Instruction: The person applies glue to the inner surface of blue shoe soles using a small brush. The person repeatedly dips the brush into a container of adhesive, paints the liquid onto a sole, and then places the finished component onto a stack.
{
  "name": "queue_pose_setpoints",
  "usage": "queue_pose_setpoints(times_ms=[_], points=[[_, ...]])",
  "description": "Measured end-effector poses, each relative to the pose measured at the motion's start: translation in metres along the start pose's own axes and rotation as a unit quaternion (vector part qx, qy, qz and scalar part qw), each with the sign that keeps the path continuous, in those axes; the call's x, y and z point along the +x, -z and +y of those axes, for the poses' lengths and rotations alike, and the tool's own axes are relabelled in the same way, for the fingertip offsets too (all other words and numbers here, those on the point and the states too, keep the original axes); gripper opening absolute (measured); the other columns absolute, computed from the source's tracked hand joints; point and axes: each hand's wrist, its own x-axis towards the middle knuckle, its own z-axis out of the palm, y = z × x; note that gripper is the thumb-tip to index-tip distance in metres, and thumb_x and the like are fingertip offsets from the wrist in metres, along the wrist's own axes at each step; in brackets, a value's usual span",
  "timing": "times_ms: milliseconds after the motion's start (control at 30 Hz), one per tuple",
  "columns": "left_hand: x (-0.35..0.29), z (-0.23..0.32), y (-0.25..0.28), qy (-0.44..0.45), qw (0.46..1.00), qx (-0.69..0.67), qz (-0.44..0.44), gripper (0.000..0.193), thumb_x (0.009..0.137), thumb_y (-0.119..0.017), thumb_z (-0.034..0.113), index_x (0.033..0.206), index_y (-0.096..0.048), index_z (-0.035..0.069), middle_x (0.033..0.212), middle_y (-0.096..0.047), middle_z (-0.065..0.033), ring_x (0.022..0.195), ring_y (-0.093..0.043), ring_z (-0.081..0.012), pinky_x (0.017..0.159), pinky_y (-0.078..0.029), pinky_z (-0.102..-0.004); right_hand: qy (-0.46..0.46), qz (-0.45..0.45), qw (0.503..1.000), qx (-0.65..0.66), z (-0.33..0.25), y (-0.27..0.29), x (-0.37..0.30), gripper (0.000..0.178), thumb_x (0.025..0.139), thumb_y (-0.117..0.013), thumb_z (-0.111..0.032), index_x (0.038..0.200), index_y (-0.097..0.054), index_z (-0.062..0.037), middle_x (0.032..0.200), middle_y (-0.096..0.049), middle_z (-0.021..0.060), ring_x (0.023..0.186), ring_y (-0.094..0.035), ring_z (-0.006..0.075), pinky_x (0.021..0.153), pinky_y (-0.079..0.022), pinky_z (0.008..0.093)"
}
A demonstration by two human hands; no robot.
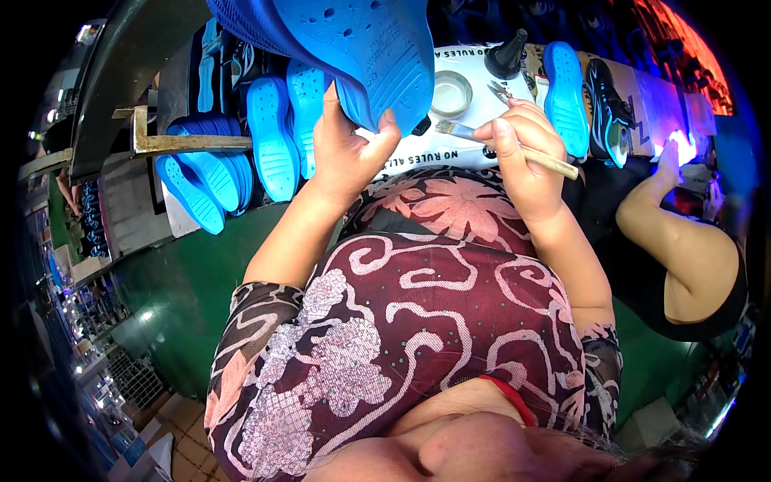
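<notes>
Head view — hands clenched, left [345, 153] on blue sole [353, 48], right [526, 153] on brush [506, 149] — over cluttered workbench [474, 153], green floor [201, 281].

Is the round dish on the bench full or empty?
Cannot tell. The round dish sits upright behind the brush; its inside looks pale, but any contents are unclear.

Matt blue rubbery sole [361, 48]; wooden-handled brush [514, 147]; shallow, shiny metal dish [450, 94]
</notes>
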Motion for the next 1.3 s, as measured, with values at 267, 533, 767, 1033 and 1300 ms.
queue_pose_setpoints(times_ms=[267, 533, 767, 1033, 1300], points=[[-0.002, -0.002, 0.0, -0.047, 0.999, 0.011, -0.001, 0.071, 0.075, -0.063, -0.002, 0.135, -0.025, -0.001, 0.105, -0.061, -0.0193, 0.09, -0.065, -0.0237, 0.079, -0.051, -0.0323, 0.066, -0.05, 0.995, -0.047, 0.0, -0.005, 0.003, 0.016, 0.081, -0.063, -0.015, 0.068, -0.065, -0.0066, 0.062, -0.058, 0.0057, 0.06, -0.053, 0.0242, 0.073, -0.041, 0.0351], [-0.006, -0.005, -0.002, -0.096, 0.994, 0.039, 0.021, 0.066, 0.073, -0.064, -0.005, 0.129, -0.029, -0.002, 0.094, -0.064, -0.0144, 0.078, -0.066, -0.0187, 0.07, -0.052, -0.0292, 0.1, -0.053, 0.993, -0.032, -0.006, -0.002, 0.0, 0.015, 0.078, -0.067, -0.019, 0.068, -0.065, -0.0078, 0.064, -0.061, 0.0034, 0.062, -0.056, 0.0214, 0.079, -0.042, 0.037], [-0.008, -0.004, -0.003, -0.137, 0.99, 0.016, 0.011, 0.062, 0.079, -0.06, -0.006, 0.13, -0.026, 0.001, 0.116, -0.051, -0.0169, 0.102, -0.056, -0.0222, 0.09, -0.045, -0.0353, 0.077, -0.044, 0.995, -0.04, -0.003, 0.003, -0.006, 0.019, 0.08, -0.067, -0.022, 0.068, -0.066, -0.0081, 0.063, -0.061, 0.0034, 0.062, -0.057, 0.0209, 0.078, -0.042, 0.0372], [-0.004, 0.004, -0.002, -0.165, 0.984, 0.059, -0.007, 0.054, 0.079, -0.06, -0.006, 0.125, -0.034, 0.001, 0.111, -0.055, -0.0158, 0.097, -0.059, -0.0214, 0.085, -0.047, -0.0325, 0.102, -0.03, 0.994, -0.036, -0.008, -0.004, 0.003, 0.024, 0.082, -0.065, -0.023, 0.066, -0.065, -0.0065, 0.061, -0.059, 0.0036, 0.059, -0.054, 0.0222, 0.074, -0.042, 0.0359], [0.003, 0.015, 0.002, -0.21, 0.967, 0.133, -0.05, 0.053, 0.079, -0.059, -0.008, 0.126, -0.036, 0.002, 0.111, -0.056, -0.0157, 0.097, -0.06, -0.0212, 0.084, -0.049, -0.0322, 0.033, 0.0, 0.998, 0.061, -0.008, -0.001, 0.001, 0.025, 0.085, -0.063, -0.018, 0.064, -0.064, -0.005, 0.058, -0.059, 0.0049, 0.056, -0.052, 0.0206, 0.061, -0.039, 0.032]])
